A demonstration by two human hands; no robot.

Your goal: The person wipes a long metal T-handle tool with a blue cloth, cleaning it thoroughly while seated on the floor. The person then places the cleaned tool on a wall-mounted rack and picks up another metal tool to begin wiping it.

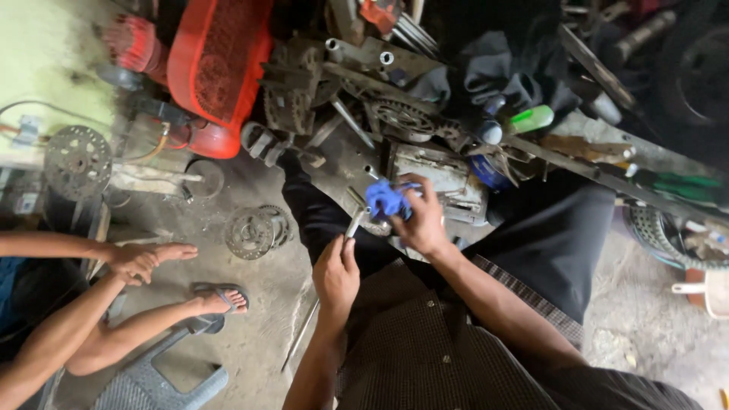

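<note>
My left hand (pixel 336 275) grips the lower end of a short metal rod (pixel 355 220) that stands tilted over my lap. My right hand (pixel 422 220) is closed on a crumpled blue cloth (pixel 386 199) pressed against the upper end of that rod. Both hands hover above my dark trousers (pixel 554 243). Just beyond them lies a grey metal engine block (pixel 440 176) on the dirty concrete floor.
A red machine housing (pixel 216 64) stands at upper left amid gears, a chain sprocket (pixel 402 115) and scrap. Round perforated discs (pixel 249 233) lie on the floor. Another person's arm, hand (pixel 133 262) and sandalled foot (pixel 220 298) are at left. A tyre (pixel 668 231) sits right.
</note>
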